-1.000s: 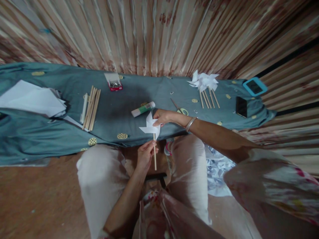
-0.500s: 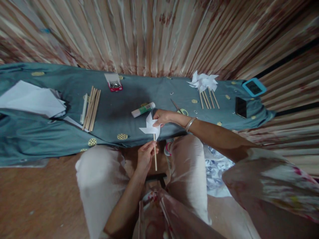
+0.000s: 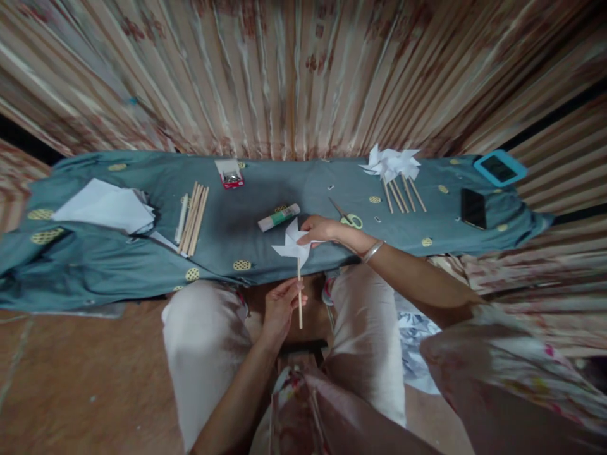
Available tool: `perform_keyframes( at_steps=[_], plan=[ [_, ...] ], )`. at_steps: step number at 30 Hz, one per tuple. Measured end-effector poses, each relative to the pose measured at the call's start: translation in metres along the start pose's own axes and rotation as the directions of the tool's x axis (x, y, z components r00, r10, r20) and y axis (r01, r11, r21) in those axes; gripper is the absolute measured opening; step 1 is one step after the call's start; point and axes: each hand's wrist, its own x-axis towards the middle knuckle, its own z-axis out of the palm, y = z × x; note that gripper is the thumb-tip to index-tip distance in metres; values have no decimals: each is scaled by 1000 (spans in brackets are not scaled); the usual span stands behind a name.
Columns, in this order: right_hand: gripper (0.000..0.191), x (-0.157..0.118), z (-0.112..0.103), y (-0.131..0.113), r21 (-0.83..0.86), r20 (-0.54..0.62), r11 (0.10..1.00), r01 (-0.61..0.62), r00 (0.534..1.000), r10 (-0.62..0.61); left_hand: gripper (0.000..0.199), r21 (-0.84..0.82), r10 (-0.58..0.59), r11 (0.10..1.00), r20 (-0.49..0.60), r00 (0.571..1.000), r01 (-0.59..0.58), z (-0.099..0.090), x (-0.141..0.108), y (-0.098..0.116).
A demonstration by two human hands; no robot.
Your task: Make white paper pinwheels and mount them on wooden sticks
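A white paper pinwheel [image 3: 294, 245] on a thin wooden stick [image 3: 300, 316] is held upright between my hands, near the table's front edge. My left hand [image 3: 281, 304] is closed round the stick below the blades, in a pinch between thumb and fingers. From the right, my right hand [image 3: 317, 231] grips the pinwheel's paper at its blades; its fingertips partly cover the paper. Just behind the pinwheel lies a glue stick [image 3: 279, 217]. Scissors [image 3: 348, 218] with pale green handles rest beyond my right wrist.
Several finished pinwheels [image 3: 391, 165] lie at the back right, near a black phone [image 3: 473, 208] and a blue-framed device [image 3: 500, 168]. Wooden sticks [image 3: 195, 221], a stack of white paper [image 3: 102, 207] and a small open box of metal pins [image 3: 231, 174] are on the left of the cloth-covered table [image 3: 237, 240].
The view has shifted, so the table things appear slightly lower and further right. My left hand stays on the stick and my right hand on the pinwheel's paper, its fingers slightly shifted.
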Motion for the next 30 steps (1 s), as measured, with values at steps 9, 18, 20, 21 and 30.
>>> perform_keyframes(
  at_steps=[9, 18, 20, 21, 30],
  plan=[
    [18, -23, -18, -19, 309, -155, 940, 145, 983, -100, 46, 75, 118, 990, 40, 992, -121, 13, 12, 36],
    [49, 6, -45, -19, 600, -624, 576, 556, 775, -98, 49, 119, 233, 961, 141, 962, -250, 59, 59, 94],
    [49, 15, -50, -17, 585, -708, 521, 621, 705, -46, 48, 105, 256, 955, 167, 952, -276, 70, 73, 101],
    [48, 18, -52, -15, 581, -733, 498, 644, 680, -23, 46, 102, 268, 952, 178, 947, -289, 74, 80, 103],
    [41, 25, -56, -3, 565, -776, 425, 708, 630, -19, 30, 199, 323, 913, 184, 928, -357, 66, 100, 96]
  ],
)
